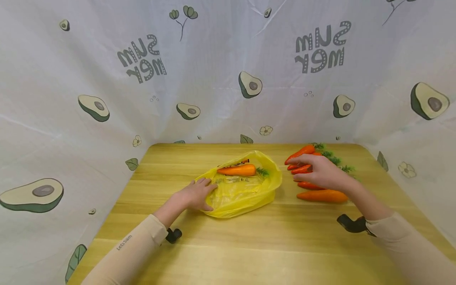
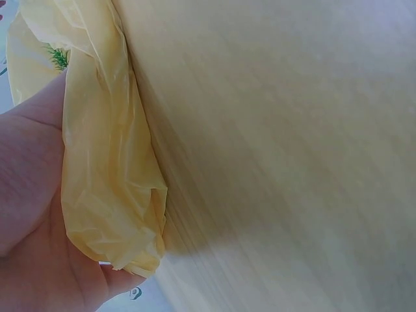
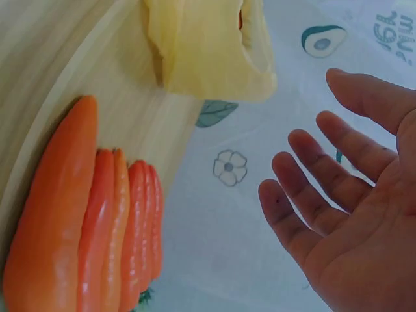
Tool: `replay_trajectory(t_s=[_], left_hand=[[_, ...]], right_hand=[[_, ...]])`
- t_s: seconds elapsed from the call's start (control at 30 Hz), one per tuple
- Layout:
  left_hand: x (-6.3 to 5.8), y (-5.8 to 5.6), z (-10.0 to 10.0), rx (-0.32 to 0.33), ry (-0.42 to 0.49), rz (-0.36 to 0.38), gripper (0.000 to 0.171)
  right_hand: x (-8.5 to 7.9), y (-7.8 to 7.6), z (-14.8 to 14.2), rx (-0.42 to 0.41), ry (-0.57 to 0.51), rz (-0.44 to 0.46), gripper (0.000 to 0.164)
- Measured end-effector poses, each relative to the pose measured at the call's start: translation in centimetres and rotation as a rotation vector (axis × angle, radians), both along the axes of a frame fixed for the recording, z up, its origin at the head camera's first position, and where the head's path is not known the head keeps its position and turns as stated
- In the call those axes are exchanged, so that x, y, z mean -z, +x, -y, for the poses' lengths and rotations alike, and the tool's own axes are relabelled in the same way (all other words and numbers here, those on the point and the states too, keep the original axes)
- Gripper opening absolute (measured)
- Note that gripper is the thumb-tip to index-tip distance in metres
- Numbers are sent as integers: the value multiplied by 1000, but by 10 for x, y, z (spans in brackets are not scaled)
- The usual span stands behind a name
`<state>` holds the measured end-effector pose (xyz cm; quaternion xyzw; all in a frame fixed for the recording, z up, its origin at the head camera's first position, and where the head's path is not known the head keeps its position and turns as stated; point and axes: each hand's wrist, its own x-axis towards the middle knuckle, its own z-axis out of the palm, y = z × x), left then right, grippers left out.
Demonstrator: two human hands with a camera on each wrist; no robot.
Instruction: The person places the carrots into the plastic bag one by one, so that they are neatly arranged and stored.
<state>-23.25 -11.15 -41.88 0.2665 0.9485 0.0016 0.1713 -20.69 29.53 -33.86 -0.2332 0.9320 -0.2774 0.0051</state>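
Observation:
A yellow plastic bag (image 1: 231,206) lies open-mouthed on the table, with an orange carrot (image 1: 238,170) with green leaves inside. At its left rim, my left hand (image 1: 196,194) holds the bag; in the left wrist view the yellow film (image 2: 107,149) passes between thumb and fingers, and the fingertips are partly hidden. My right hand (image 1: 322,171) is over several orange-red carrots (image 1: 322,196) lying side by side on the right. Its fingers (image 3: 318,169) are spread and relaxed, holding nothing and apart from the carrots in the right wrist view.
A light wooden table (image 1: 228,253) carries everything, its far edge against a white curtain (image 1: 213,59) printed with avocados and flowers. Green carrot tops (image 1: 333,158) point toward the back right. A black wrist mount (image 1: 350,223) sits at the right sleeve.

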Motion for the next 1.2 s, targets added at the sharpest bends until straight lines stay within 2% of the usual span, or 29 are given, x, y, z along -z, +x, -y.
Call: replay_trajectory(t_s=[0.33, 0.47, 0.73, 0.93, 1.2], left_hand=[[0, -1, 2, -8, 13, 5, 86], [-1, -1, 2, -9, 15, 5, 86], [-5, 1, 1, -12, 20, 7, 86], [-4, 0, 1, -2, 21, 2, 86], [-1, -1, 0, 2, 25, 1, 86]], right_hand=[[5, 11, -28, 44, 87, -11, 46], [7, 16, -38, 44, 97, 10, 52], [18, 23, -57, 55, 112, 36, 53], [26, 27, -70, 84, 133, 61, 64], [36, 29, -84, 105, 158, 35, 60]])
